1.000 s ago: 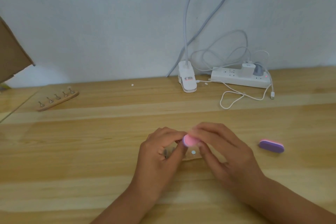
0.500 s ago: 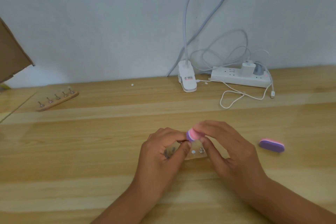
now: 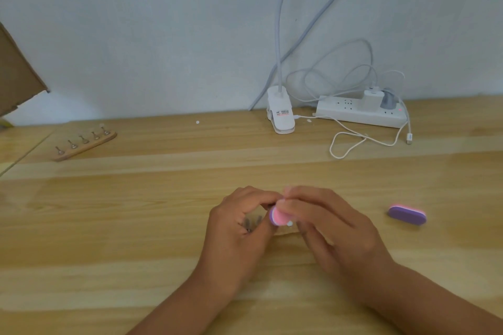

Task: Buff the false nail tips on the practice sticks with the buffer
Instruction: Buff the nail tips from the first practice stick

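Your right hand (image 3: pixel 334 228) pinches the pink buffer (image 3: pixel 279 217). Your left hand (image 3: pixel 239 228) curls round the practice sticks (image 3: pixel 250 223), touching it, low over the wooden table (image 3: pixel 136 226). Lamp clip (image 3: pixel 281 114) label: print too small to read.

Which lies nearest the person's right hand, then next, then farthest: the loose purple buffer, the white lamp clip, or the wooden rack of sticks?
Measured from the right hand in the head view:
1. purple buffer, on the table just to its right.
2. white lamp clip, back by the wall.
3. wooden rack of sticks, far left.
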Tool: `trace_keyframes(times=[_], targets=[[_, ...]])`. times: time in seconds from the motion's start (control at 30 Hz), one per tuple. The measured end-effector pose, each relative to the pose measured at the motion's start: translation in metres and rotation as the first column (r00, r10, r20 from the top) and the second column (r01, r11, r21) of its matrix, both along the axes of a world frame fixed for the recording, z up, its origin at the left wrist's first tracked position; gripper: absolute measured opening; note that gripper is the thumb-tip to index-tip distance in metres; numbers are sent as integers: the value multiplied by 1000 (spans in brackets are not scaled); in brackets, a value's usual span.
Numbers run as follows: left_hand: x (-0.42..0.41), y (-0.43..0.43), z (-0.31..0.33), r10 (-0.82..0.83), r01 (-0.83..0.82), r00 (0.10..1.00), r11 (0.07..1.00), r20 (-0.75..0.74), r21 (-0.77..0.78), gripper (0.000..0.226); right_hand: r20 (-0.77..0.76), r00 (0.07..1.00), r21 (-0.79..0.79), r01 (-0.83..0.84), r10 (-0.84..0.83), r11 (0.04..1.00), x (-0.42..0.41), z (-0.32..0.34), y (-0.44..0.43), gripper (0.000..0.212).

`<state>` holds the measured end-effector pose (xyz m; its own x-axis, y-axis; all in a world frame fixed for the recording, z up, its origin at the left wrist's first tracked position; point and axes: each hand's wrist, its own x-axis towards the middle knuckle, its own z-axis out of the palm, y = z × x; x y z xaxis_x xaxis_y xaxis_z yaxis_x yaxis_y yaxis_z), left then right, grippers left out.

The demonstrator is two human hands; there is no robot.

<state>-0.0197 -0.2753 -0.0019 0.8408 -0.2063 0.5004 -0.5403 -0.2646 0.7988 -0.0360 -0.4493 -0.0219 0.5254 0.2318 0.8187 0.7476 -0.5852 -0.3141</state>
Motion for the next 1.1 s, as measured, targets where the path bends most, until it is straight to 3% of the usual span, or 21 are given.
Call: trace_keyframes(times=[0.1,0.23,0.37,0.53,0.63,0.73,0.83,0.97,1.1], targets=[[0,0,-1,17,-17,1000,1000,-11,8,8,-26,997,40,69,-68,997,3,2,-2,25],[-1,0,0,12,-13,1000,1000,-21,-27,12,13,1000,8,-15,15,1000,-1,0,2,28],[-1,1,0,21,-21,1000,999,-23,-24,12,-22,999,58,47,-45,997,2,1,-1,26],[-1,0,1,13,-15,999,998,-41,-55,8,-14,1000,42,-28,28,999,-1,2,2,26],[-1,1,2,3,-10,998,996,-69,-90,6,-122,988,154,110,-92,982,5,6,-4,26],[-2,0,3,-44,21,988,987,-147,-157,7,-262,963,335,157,-68,929,10,10,-12,38],[-1,-2,3,-98,68,978,984,-185,-162,9,-315,948,435,173,-30,884,14,10,-17,36],[2,-5,-1,-148,128,970,985,-192,-115,6,-345,939,487,174,6,856,18,10,-19,32],[5,-8,-4,-72,68,986,997,-148,-33,7,-347,938,456,180,-12,871,21,10,-18,30]])
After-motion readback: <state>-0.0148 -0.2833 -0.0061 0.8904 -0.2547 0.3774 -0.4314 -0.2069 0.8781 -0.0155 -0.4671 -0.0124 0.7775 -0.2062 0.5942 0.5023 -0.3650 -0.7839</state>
